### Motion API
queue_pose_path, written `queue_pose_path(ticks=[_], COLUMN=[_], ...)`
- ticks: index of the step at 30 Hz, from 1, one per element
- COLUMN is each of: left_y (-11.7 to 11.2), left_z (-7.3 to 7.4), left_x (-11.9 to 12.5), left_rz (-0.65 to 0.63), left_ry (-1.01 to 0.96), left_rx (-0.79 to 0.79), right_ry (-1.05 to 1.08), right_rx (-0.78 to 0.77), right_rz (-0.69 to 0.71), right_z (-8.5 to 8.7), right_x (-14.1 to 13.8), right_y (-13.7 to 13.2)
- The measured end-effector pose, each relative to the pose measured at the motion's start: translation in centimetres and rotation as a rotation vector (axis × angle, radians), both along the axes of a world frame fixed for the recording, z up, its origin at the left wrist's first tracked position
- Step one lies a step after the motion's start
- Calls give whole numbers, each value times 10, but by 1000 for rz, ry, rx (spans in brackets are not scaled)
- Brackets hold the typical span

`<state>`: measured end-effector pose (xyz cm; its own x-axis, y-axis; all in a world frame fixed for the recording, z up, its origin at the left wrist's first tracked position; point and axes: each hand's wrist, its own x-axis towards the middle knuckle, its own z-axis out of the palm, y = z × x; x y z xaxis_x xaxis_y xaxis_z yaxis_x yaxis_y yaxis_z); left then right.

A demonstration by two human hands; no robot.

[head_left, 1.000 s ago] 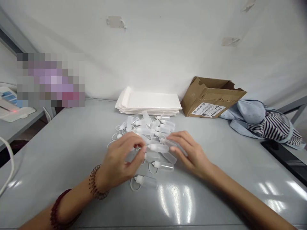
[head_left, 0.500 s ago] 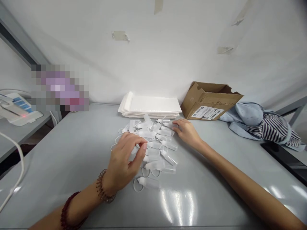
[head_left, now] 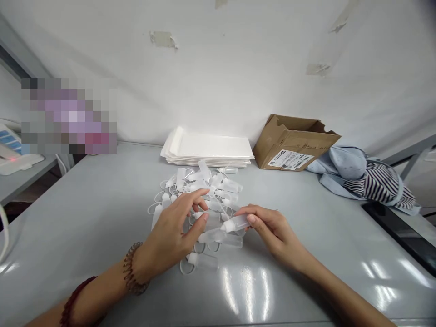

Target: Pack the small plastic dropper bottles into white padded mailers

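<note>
grey tabletop (head_left: 85,231) under a heap of translucent plastic dropper bottles (head_left: 207,193), their looped caps tangled; the left hand (head_left: 166,238) curls its fingers into the heap, grip unclear, while the right hand (head_left: 275,231) pinches one bottle (head_left: 235,223) above it.

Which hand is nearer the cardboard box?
Right: the right hand sits in front of and left of the cardboard box; the left hand is farther left, over the pile of plastic bottles.

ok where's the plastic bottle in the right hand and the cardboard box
plastic dropper bottle (head_left: 237,222): head view, on its translucent body
cardboard box (head_left: 289,147): head view, on its front wall, above the label
</note>
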<state>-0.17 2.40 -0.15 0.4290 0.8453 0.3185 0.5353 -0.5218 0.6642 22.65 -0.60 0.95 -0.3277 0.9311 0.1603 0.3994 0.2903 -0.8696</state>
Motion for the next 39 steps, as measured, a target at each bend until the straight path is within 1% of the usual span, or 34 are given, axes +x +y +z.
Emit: queue_pose_path(ticks=[4, 8, 12, 17, 22, 26, 28, 30, 34, 39], left_y=[0, -1, 0, 2, 1, 1, 1, 1, -1, -3], left_z=[0, -2, -3, -1, 1, 2, 3, 5, 8, 7], left_x=[0, -1, -1, 0, 1, 1, 1, 1, 1, 2], left_rz=[-70, -113, -134, -137, -129, -146, -142, -135, -135, -164], left_ry=[32, 56, 43, 1, -7, -35, -68, -102, -108, -93], left_rx=[-57, -84, -58, -29, -51, -41, -16, 17, 43, 35], right_ry=[33, 80, 110, 122, 117, 101, 74, 39, -11, -26], right_rx=[-58, -109, -166, -207, -178, -101, -60, -39, -20, 7], right_rz=[29, 56, 87, 58, 10, -104, -162, -191, -196, -169], right_z=[2, 6, 8, 9, 7, 4, 3, 2, 2, 2], right_x=[9, 10, 7, 7, 7, 7, 7, 7, 7, 5], right_y=[1, -1, -1, 0, 3, 6, 6, 6, 4, 4])
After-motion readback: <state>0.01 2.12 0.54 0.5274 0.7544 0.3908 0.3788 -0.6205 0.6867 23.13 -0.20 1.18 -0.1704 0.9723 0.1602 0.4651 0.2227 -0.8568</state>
